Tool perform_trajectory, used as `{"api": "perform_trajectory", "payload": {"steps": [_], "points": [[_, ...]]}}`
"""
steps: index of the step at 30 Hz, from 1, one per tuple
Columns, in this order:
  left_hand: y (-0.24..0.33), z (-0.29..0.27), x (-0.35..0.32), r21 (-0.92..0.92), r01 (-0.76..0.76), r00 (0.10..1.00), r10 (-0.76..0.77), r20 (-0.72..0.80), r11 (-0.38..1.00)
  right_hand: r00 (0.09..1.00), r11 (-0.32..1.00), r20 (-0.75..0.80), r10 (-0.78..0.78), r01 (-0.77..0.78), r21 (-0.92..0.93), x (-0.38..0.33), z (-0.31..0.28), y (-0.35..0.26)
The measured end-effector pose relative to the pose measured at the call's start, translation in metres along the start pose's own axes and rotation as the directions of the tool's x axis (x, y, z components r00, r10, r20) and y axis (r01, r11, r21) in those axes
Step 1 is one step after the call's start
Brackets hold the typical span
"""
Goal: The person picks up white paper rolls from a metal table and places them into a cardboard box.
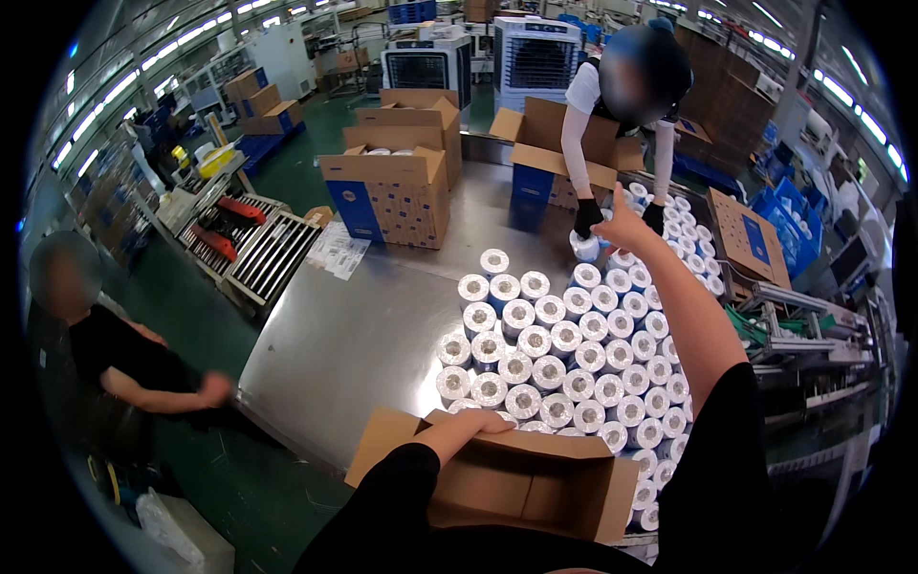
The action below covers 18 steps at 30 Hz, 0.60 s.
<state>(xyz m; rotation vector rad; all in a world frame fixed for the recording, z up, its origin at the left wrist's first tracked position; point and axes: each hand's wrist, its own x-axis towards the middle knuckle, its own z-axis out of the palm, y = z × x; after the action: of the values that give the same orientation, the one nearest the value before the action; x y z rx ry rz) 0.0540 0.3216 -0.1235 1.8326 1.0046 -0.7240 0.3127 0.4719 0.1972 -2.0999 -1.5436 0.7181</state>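
An open cardboard box (516,488) stands right in front of me at the near edge of the metal table, its bare brown inside showing. My left hand (473,424) is closed over the box's far edge, beside a raised flap. Beyond it, many white-topped rolls (548,371) in blue-and-white wrapping stand upright, packed close together. My right hand (626,228) reaches far across them, thumb raised and fingers apart, close to the co-worker's black-gloved hand (587,218). A roll (583,247) is under that glove; whether my fingertips touch it I cannot tell.
Printed cartons (387,201) stand open at the table's far left, one with rolls inside. Another open carton (545,172) is before the co-worker across the table. At the left, a second person (124,364) stands by the table corner near a roller conveyor (263,251).
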Motion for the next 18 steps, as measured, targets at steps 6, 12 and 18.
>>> {"api": "perform_trajectory", "payload": {"steps": [6, 12, 18], "points": [[0.003, -0.003, 0.001, -0.006, -0.036, 0.993, 0.035, -0.111, 0.999, 0.763, 0.750, 0.238, -0.601, 0.641, -0.162, -0.045, 0.039, -0.106], [0.016, -0.016, -0.029, 0.015, -0.085, 0.986, 0.086, -0.145, 0.996, 0.171, 0.374, 0.560, -0.811, 0.887, 0.271, -0.148, 0.077, -0.224], [-0.020, 0.003, 0.020, 0.085, -0.062, 0.977, 0.077, -0.197, 0.994, 0.634, 0.735, 0.682, -0.363, 0.645, -0.209, -0.087, 0.104, -0.133]]}}
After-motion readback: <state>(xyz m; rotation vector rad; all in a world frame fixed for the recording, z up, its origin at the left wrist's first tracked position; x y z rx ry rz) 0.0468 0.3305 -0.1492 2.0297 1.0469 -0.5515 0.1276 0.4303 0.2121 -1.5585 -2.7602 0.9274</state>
